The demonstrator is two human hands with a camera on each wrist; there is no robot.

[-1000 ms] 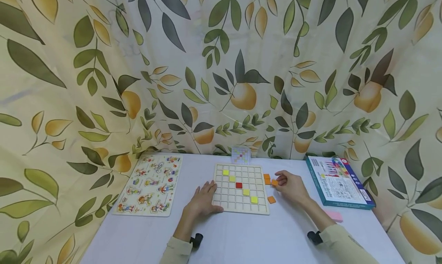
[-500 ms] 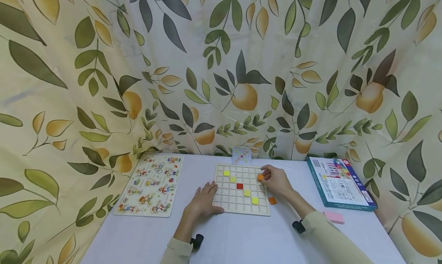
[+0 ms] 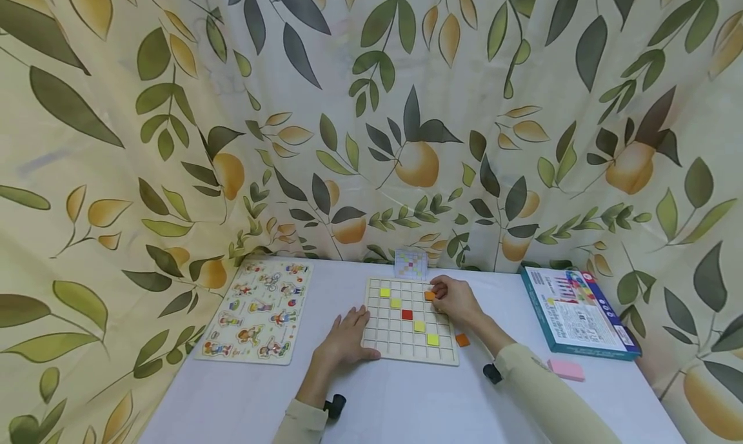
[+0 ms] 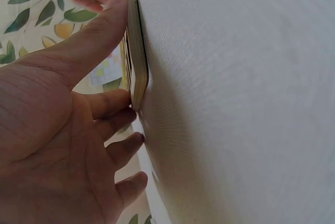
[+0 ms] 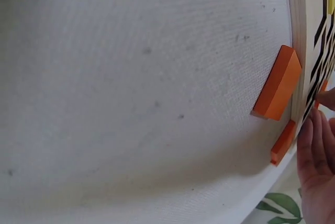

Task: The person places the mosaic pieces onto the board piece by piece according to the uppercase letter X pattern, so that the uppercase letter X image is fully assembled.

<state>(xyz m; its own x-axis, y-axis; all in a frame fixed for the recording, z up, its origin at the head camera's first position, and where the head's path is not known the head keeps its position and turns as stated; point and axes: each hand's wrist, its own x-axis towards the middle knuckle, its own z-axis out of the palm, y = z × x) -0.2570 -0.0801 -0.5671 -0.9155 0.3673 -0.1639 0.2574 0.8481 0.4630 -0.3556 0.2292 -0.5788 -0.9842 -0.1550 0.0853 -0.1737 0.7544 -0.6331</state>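
Observation:
A wooden grid board (image 3: 386, 348) lies on the white table, bearing a diagonal of several yellow tiles (image 3: 433, 339) with a red tile (image 3: 407, 315) in the middle. My left hand (image 3: 341, 342) rests against the board's left side, fingers extended and thumb at the near left corner. At the board's upper right, my right hand (image 3: 457, 302) pinches an orange tile (image 3: 429, 296) over the grid; whether it sits in a square cannot be told. In the right wrist view, two more orange tiles (image 5: 278, 84) lie on the table by the board's right edge.
A small pattern card (image 3: 411, 264) stands behind the board. To the left lies a picture board (image 3: 255, 315) with cartoon figures. A teal-edged box (image 3: 580, 312) and a pink block (image 3: 565, 370) are at the right. A leaf-print curtain (image 3: 418, 166) hangs behind the table.
My right hand has carried an orange tile leftward from beside the board to above its upper right squares. The left hand stays at the board's left side. The head view has shifted slightly.

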